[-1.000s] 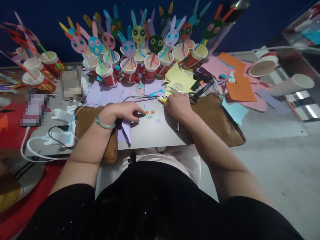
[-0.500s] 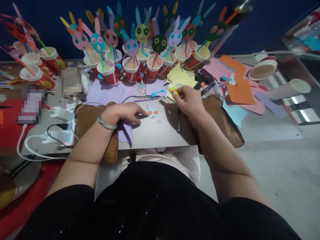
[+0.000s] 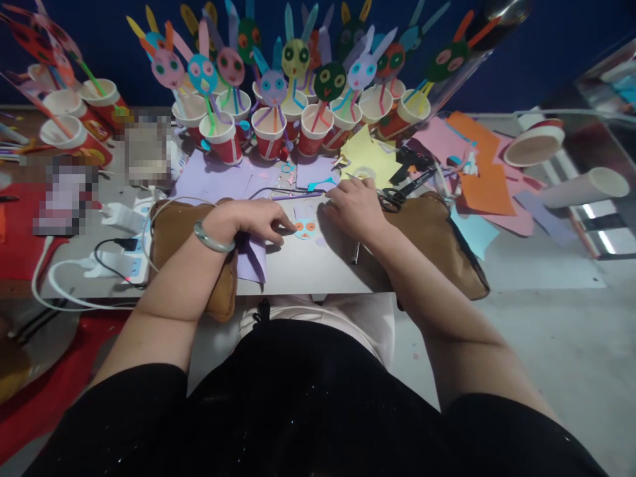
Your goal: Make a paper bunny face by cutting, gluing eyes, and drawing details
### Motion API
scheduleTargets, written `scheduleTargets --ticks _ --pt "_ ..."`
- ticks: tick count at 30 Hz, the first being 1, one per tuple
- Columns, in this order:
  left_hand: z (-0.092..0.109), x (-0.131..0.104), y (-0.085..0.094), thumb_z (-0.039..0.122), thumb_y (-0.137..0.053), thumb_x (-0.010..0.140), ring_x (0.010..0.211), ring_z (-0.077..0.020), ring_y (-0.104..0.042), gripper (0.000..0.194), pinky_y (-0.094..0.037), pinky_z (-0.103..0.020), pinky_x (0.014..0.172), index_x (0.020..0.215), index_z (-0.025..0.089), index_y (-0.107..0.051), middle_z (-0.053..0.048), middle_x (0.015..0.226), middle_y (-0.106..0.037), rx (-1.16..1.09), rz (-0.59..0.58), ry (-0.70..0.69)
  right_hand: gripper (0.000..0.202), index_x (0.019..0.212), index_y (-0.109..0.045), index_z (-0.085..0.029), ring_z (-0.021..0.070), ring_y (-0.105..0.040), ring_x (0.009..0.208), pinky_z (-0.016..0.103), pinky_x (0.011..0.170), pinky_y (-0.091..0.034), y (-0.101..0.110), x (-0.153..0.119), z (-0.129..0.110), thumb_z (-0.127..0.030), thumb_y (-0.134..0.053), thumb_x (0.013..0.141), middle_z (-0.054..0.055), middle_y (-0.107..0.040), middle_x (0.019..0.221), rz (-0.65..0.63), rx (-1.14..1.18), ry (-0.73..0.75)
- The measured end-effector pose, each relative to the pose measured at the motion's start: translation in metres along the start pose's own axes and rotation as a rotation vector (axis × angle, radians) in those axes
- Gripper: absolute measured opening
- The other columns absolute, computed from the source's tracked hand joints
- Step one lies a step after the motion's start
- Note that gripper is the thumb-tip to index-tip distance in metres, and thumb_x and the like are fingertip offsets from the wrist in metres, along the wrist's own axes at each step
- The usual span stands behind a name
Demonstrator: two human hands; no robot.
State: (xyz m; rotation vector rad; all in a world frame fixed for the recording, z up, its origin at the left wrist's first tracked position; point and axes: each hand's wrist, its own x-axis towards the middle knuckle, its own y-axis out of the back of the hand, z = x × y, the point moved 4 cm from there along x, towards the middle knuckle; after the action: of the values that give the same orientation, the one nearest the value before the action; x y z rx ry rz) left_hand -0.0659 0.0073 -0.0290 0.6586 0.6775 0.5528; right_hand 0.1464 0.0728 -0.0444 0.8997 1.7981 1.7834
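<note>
A light-blue paper face with orange eyes and an orange mouth lies flat on the table. My left hand, a bangle on its wrist, touches the face's left edge with an outstretched index finger; the other fingers curl loosely. My right hand lies palm down at the face's upper right, its fingers spread toward the table and nothing visible in them. Its underside is hidden. Scissors lie behind that hand, partly covered. A small purple paper scrap sits beside the face, and a pen lies under my right wrist.
Paper cups with rabbit-faced straw figures line the back. Yellow paper, purple sheets and orange sheets lie around. Brown cushions are under both forearms. A power strip with cables is at left, near a phone.
My right hand has come down and left to the table beside the face. The small yellow item it held is out of sight. My left hand stays at the face; the view has shifted slightly.
</note>
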Motion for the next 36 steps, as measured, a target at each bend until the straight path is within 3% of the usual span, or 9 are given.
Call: scheduleTargets --ticks 3,6,12,18,22,27,30,33,36 --pt "0.001 0.000 0.000 0.037 -0.073 0.084 0.076 -0.0157 -0.068 0.060 -0.046 -0.025 0.073 0.142 0.019 -0.074 -0.004 0.099 -0.085 0.025 -0.036 0.046 0.037 0.120 -0.078 -0.016 0.0404 -0.056 0.116 0.058 0.100 -0.040 -0.003 0.021 -0.008 -0.030 -0.052 0.098 0.020 -0.073 0.117 -0.018 -0.035 0.027" --pt "0.002 0.000 0.001 0.036 -0.072 0.085 0.081 -0.0162 -0.070 0.060 -0.047 -0.025 0.075 0.142 0.017 -0.074 -0.007 0.108 -0.085 0.006 -0.034 0.033 0.040 0.121 -0.079 -0.012 0.0403 -0.058 0.116 0.059 0.104 -0.039 -0.004 0.044 -0.015 -0.026 -0.051 0.097 0.022 -0.076 0.117 -0.048 -0.079 0.064" --pt "-0.002 0.000 0.001 0.035 -0.074 0.084 0.081 -0.0164 -0.070 0.054 -0.048 -0.025 0.076 0.136 0.020 -0.078 -0.005 0.104 -0.086 -0.058 0.011 -0.027 0.036 0.105 -0.082 -0.006 0.0328 -0.068 0.098 0.052 0.107 -0.041 -0.007 0.066 -0.012 -0.012 -0.048 0.094 0.020 -0.080 0.101 -0.152 -0.111 0.067" --pt "-0.004 0.001 0.001 0.035 -0.072 0.084 0.082 -0.0162 -0.069 0.058 -0.047 -0.026 0.075 0.139 0.019 -0.076 -0.006 0.110 -0.086 -0.081 -0.006 0.010 0.028 0.109 -0.077 -0.016 0.0293 -0.067 0.087 0.043 0.083 -0.051 -0.007 0.064 0.029 -0.024 -0.057 0.091 0.014 -0.080 0.098 0.083 0.231 -0.190" --pt "-0.003 0.001 0.001 0.035 -0.070 0.084 0.078 -0.0153 -0.067 0.059 -0.046 -0.026 0.074 0.139 0.018 -0.076 -0.007 0.110 -0.085 -0.070 -0.005 0.028 0.014 0.093 -0.071 -0.021 0.0248 -0.065 0.080 0.040 0.078 -0.054 -0.012 0.064 0.043 -0.032 -0.069 0.085 0.008 -0.077 0.089 0.194 0.439 -0.215" --pt "0.000 -0.001 0.005 0.034 -0.071 0.081 0.069 -0.0136 -0.061 0.050 -0.042 -0.028 0.070 0.129 0.020 -0.081 0.000 0.088 -0.081 -0.059 0.057 0.015 0.015 0.077 -0.065 -0.023 0.0214 -0.064 0.076 0.038 0.074 -0.055 -0.009 0.066 0.050 -0.028 -0.079 0.076 0.004 -0.074 0.082 0.236 0.604 -0.208" --pt "0.000 -0.002 0.006 0.034 -0.070 0.080 0.064 -0.0143 -0.057 0.047 -0.039 -0.031 0.069 0.123 0.019 -0.081 0.001 0.076 -0.074 -0.042 0.079 0.025 0.018 0.073 -0.067 -0.021 0.0202 -0.064 0.074 0.037 0.072 -0.055 -0.006 0.066 0.053 -0.024 -0.084 0.071 0.003 -0.073 0.077 0.187 0.704 -0.191" --pt "0.000 -0.002 0.008 0.035 -0.068 0.080 0.063 -0.0147 -0.055 0.044 -0.038 -0.031 0.068 0.118 0.017 -0.081 0.001 0.074 -0.071 -0.025 0.103 0.016 0.020 0.071 -0.070 -0.020 0.0195 -0.065 0.070 0.035 0.067 -0.055 -0.002 0.065 0.057 -0.023 -0.089 0.068 0.002 -0.073 0.073 0.096 0.839 -0.168" --pt "-0.002 -0.001 0.009 0.035 -0.066 0.079 0.064 -0.0136 -0.053 0.039 -0.036 -0.030 0.067 0.111 0.017 -0.080 0.002 0.072 -0.069 -0.003 0.129 0.013 0.027 0.065 -0.068 -0.022 0.0210 -0.069 0.072 0.036 0.066 -0.058 0.004 0.064 0.063 -0.027 -0.094 0.068 0.003 -0.076 0.073 0.140 0.981 -0.184"
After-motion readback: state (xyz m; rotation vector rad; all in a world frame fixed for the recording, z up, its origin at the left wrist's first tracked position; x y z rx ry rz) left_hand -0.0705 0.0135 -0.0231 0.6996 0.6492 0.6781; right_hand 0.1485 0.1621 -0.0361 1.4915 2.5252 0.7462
